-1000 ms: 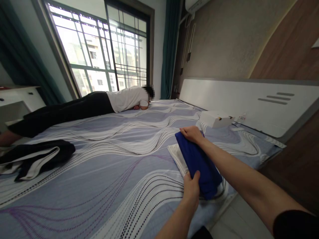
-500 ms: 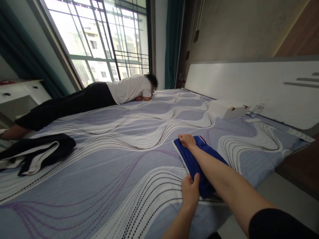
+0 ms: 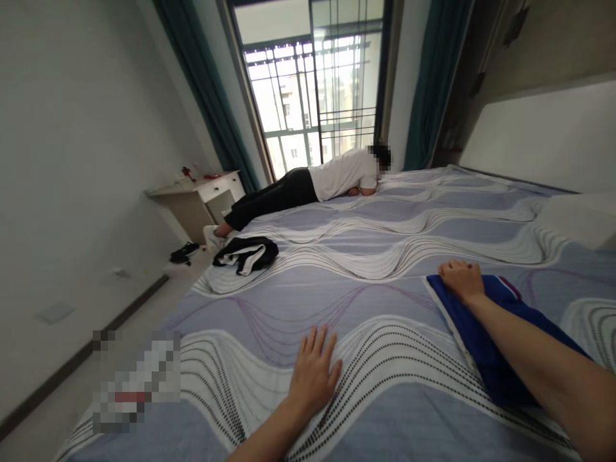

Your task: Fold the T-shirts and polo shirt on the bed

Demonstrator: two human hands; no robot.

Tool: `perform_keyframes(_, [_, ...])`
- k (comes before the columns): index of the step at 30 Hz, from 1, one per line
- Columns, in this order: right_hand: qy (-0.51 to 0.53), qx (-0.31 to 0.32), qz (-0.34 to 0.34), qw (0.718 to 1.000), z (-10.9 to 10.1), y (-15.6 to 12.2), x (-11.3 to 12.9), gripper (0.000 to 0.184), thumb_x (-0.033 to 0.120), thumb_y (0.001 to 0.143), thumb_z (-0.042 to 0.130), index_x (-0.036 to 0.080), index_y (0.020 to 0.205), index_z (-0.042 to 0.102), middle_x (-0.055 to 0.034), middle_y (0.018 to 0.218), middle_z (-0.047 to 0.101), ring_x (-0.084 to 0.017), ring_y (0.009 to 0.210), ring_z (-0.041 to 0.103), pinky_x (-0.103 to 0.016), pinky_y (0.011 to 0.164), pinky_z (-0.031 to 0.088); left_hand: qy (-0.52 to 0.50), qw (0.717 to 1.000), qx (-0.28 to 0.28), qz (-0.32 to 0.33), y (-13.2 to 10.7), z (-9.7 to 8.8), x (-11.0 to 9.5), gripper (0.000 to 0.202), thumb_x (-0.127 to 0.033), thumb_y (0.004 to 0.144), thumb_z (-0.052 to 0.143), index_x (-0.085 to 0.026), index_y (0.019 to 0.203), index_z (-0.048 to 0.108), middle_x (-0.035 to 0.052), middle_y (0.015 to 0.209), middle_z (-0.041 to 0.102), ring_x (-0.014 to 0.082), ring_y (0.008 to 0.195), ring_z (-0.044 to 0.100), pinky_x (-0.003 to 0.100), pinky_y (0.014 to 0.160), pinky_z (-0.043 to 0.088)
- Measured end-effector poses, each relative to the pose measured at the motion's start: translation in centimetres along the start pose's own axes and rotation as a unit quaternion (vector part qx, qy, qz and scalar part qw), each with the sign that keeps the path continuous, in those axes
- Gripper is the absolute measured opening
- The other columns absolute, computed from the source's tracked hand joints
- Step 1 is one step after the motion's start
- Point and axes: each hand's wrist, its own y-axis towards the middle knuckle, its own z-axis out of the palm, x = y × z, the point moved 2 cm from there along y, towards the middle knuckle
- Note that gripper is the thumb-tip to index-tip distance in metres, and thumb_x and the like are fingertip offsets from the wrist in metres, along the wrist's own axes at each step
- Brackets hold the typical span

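Observation:
A blue garment (image 3: 500,366) with a pale edge and a red-and-white trim lies folded on the bed at the right. My right hand (image 3: 462,279) is closed on its far corner, with the forearm crossing over the cloth. Off to the left of the garment, my left hand (image 3: 315,369) is open, fingers spread and palm down over the patterned bedsheet (image 3: 385,404). I cannot tell whether that palm touches the sheet. Nothing shows in the left hand.
A black-and-white garment (image 3: 248,253) lies at the bed's left edge. Beyond it a person (image 3: 308,179) lies across the bed before the window. A white box (image 3: 582,218) is at the right by the headboard. A blurred-out item (image 3: 137,385) lies lower left; a desk (image 3: 192,186) stands behind.
My left hand has let go of the blue garment's near edge and moved left, opening over the sheet. My right hand keeps its hold. The view has swung left.

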Motion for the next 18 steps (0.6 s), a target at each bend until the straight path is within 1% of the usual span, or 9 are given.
perform_keyframes(2, [-0.011,0.002,0.007,1.0,-0.7,0.3,1.2,0.036,0.011,0.097,0.037,0.0,0.102,0.071,-0.0277,0.104,0.065,-0.03,0.103,0.056,-0.05,0.093,0.023,0.058,0.998,0.009,-0.019,-2.3,-0.8,2.5,0.057,-0.038,0.098,0.041,-0.027,0.154,0.034,0.0079,0.163,0.03,0.0331,0.149,0.026,0.06,0.116,0.029])
perform_keyframes(4, [-0.012,-0.015,0.04,0.999,-2.0,-0.5,4.6,0.038,0.008,0.096,0.035,-0.002,0.105,0.071,-0.0286,0.107,0.065,-0.032,0.107,0.055,-0.055,0.099,0.018,0.075,0.997,0.012,-0.026,-3.5,-0.8,3.0,0.059,-0.042,0.099,0.037,-0.03,0.156,0.027,0.0048,0.165,0.024,0.0316,0.15,0.022,0.059,0.118,0.027])
perform_keyframes(7, [0.05,-0.064,0.043,0.996,-4.1,-5.4,14.1,0.041,0.02,0.1,0.034,0.007,0.124,0.065,-0.0259,0.127,0.06,-0.034,0.12,0.05,-0.062,0.106,0.013,0.076,0.996,0.002,-0.044,-3.4,0.0,2.4,0.06,-0.044,0.099,0.033,-0.029,0.157,0.025,0.0045,0.166,0.022,0.0317,0.151,0.02,0.059,0.119,0.024])
perform_keyframes(8, [0.081,-0.067,0.007,0.994,-4.6,-8.0,18.0,0.043,0.027,0.102,0.035,0.012,0.134,0.059,-0.0239,0.138,0.054,-0.034,0.128,0.045,-0.063,0.108,0.014,0.075,0.996,0.002,-0.048,-3.2,0.3,2.2,0.061,-0.044,0.099,0.032,-0.027,0.157,0.025,0.0052,0.166,0.022,0.0321,0.151,0.019,0.059,0.119,0.023])
perform_keyframes(10, [0.131,-0.027,-0.118,0.984,-5.0,-13.7,25.3,0.047,0.035,0.102,0.036,0.02,0.144,0.05,-0.0175,0.152,0.044,-0.034,0.139,0.035,-0.062,0.111,0.018,0.072,0.996,0.003,-0.053,-2.9,0.6,1.9,0.062,-0.043,0.099,0.031,-0.022,0.157,0.025,0.0067,0.165,0.022,0.0322,0.152,0.017,0.059,0.12,0.022])
perform_keyframes(12, [0.157,0.008,-0.191,0.969,-5.0,-18.6,30.1,0.049,0.034,0.102,0.034,0.026,0.149,0.045,-0.0105,0.158,0.037,-0.031,0.145,0.029,-0.056,0.115,0.018,0.067,0.997,0.002,-0.05,-2.9,0.6,1.9,0.062,-0.041,0.1,0.028,-0.017,0.157,0.024,0.0078,0.165,0.024,0.0316,0.152,0.015,0.058,0.121,0.02])
perform_keyframes(13, [0.161,0.019,-0.186,0.969,-5.0,-20.1,31.3,0.05,0.034,0.102,0.033,0.026,0.15,0.043,-0.0097,0.16,0.035,-0.03,0.146,0.027,-0.056,0.116,0.017,0.063,0.997,0.003,-0.042,-2.9,0.5,2.0,0.062,-0.041,0.1,0.027,-0.016,0.157,0.023,0.0078,0.164,0.025,0.0308,0.152,0.015,0.057,0.121,0.02])
perform_keyframes(15, [0.163,0.034,-0.151,0.974,-4.9,-21.3,32.0,0.052,0.036,0.101,0.035,0.026,0.152,0.041,-0.0096,0.161,0.032,-0.031,0.147,0.026,-0.057,0.117,0.014,0.055,0.998,0.006,-0.027,-3.0,0.2,2.7,0.062,-0.043,0.1,0.026,-0.018,0.157,0.025,0.0065,0.164,0.026,0.0291,0.152,0.016,0.055,0.122,0.019])
perform_keyframes(18, [0.155,0.049,-0.092,0.982,-4.6,-20.5,31.2,0.058,0.044,0.098,0.042,0.026,0.153,0.039,-0.0098,0.162,0.03,-0.034,0.148,0.024,-0.061,0.117,0.01,0.059,0.997,0.003,-0.055,-2.9,-0.8,5.5,0.062,-0.049,0.098,0.03,-0.025,0.156,0.029,0.0055,0.165,0.024,0.0297,0.151,0.019,0.057,0.121,0.019])
